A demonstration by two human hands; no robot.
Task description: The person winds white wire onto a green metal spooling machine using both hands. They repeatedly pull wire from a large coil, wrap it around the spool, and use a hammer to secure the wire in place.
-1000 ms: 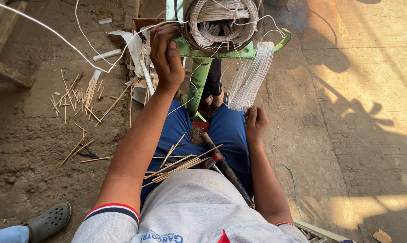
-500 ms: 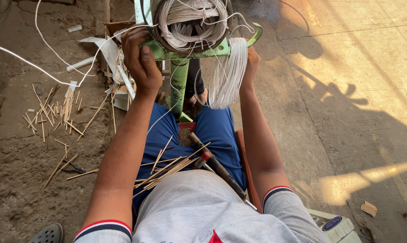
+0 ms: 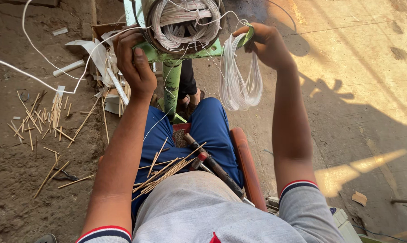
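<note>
I sit facing a green metal stand (image 3: 171,85) that carries a round drum wound with white wire (image 3: 185,20). My left hand (image 3: 133,63) grips the left edge of the stand's green frame, with a white wire strand running out past it to the left. My right hand (image 3: 267,42) is up at the frame's right end, shut on a hanging loop of white wire (image 3: 240,76). Thin wooden sticks (image 3: 165,168) lie across my lap on blue trousers, beside a dark-handled tool (image 3: 212,164).
Several short sticks (image 3: 41,121) are scattered on the dirt floor at left. Torn paper and cardboard scraps (image 3: 102,58) pile up by the stand's left side. A reddish-brown seat edge (image 3: 244,166) shows at my right thigh. Sunlit concrete lies to the right.
My right hand rose from my thigh to the right end of the frame and took hold of the hanging wire loop. My left hand stayed on the frame's left edge.
</note>
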